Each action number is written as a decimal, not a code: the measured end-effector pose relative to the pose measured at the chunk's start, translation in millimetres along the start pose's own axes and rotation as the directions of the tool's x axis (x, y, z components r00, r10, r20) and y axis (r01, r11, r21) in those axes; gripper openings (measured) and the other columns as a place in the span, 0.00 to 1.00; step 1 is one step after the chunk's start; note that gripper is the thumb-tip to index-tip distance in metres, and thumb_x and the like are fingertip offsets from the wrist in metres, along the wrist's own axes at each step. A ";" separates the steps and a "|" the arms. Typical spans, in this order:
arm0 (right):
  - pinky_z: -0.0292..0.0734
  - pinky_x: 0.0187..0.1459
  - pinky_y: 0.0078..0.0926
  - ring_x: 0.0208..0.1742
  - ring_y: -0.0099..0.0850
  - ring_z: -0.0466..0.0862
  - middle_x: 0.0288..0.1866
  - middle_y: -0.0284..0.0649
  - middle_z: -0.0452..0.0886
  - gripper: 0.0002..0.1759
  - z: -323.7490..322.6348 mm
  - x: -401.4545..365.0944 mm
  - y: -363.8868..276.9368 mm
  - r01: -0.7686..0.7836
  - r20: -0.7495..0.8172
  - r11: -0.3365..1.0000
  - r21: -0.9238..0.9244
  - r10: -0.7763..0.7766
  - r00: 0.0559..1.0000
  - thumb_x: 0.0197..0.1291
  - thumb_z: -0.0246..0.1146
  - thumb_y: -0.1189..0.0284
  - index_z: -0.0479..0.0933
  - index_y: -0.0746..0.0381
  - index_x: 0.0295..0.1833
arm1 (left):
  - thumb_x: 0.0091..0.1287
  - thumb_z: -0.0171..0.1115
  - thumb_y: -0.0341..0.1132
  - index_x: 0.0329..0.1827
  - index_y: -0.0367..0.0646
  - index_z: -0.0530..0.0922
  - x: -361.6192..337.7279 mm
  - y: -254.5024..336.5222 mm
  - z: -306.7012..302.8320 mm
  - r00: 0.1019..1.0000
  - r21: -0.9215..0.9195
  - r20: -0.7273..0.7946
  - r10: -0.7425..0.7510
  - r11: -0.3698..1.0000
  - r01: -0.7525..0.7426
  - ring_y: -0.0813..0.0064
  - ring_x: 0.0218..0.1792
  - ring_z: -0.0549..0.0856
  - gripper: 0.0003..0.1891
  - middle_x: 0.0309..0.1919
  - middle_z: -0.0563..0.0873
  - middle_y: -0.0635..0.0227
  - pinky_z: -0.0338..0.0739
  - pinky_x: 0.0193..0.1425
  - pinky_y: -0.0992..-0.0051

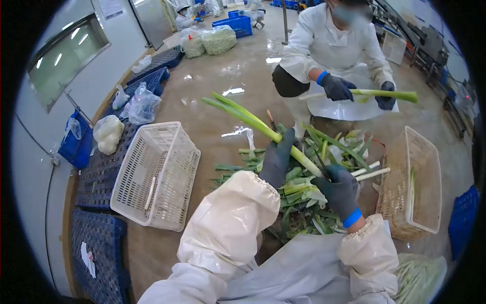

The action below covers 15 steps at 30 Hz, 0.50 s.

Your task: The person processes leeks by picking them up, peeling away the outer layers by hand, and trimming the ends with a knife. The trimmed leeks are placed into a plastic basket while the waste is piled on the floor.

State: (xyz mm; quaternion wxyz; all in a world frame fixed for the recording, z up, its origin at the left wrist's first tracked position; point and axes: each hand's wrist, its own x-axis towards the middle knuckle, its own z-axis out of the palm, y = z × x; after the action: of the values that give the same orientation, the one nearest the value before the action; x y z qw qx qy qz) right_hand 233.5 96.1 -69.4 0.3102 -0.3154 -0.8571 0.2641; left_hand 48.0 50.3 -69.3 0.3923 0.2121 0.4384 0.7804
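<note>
Gloved hands at work on a leek (248, 119), which slants above a heap of trimmed leaves (304, 195). The left hand (278, 157), its forearm extended forward, has its fingers clamped around the green-to-white shank; the right hand (336, 188), nearer the body and banded blue at the wrist, bends inward, its fingers closed on the pale end. Upper left, a wall notice (110, 8) carries print too small to read.
</note>
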 end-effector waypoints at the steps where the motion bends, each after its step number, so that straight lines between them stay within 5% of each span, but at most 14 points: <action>1: 0.74 0.36 0.37 0.32 0.44 0.81 0.32 0.47 0.80 0.16 -1.9 -1.3 3.1 -0.018 0.003 1.000 -0.005 0.018 1.000 0.46 0.73 0.67 0.82 0.64 0.39 | 0.70 0.61 0.45 0.36 0.41 0.77 -2.6 -1.6 2.3 0.999 -0.037 -0.015 -0.046 0.998 0.045 0.74 0.27 0.80 0.14 0.27 0.81 0.67 0.78 0.34 0.74; 5: 0.74 0.34 0.33 0.30 0.37 0.82 0.29 0.45 0.81 0.13 9.2 -0.6 32.5 -0.104 0.015 0.933 0.345 0.105 0.994 0.52 0.71 0.66 0.83 0.64 0.38 | 0.72 0.56 0.46 0.42 0.35 0.77 6.9 -4.9 -9.8 0.992 -0.088 0.125 -0.017 0.996 0.028 0.60 0.32 0.85 0.18 0.32 0.84 0.55 0.84 0.39 0.64; 15: 0.74 0.32 0.30 0.26 0.31 0.80 0.27 0.42 0.81 0.09 5.4 7.3 35.1 -0.137 0.007 0.925 0.355 0.144 0.990 0.56 0.66 0.68 0.83 0.63 0.37 | 0.72 0.56 0.45 0.49 0.28 0.73 2.5 4.5 -3.0 0.981 -0.157 0.192 -0.041 0.985 0.072 0.57 0.38 0.87 0.22 0.38 0.84 0.50 0.84 0.45 0.62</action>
State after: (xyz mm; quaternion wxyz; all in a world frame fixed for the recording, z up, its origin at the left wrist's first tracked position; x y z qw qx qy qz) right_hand 238.6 123.0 -93.0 0.3503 -0.3174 -0.7675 0.4329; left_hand 42.6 49.3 -67.2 0.4699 0.2394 0.3399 0.7787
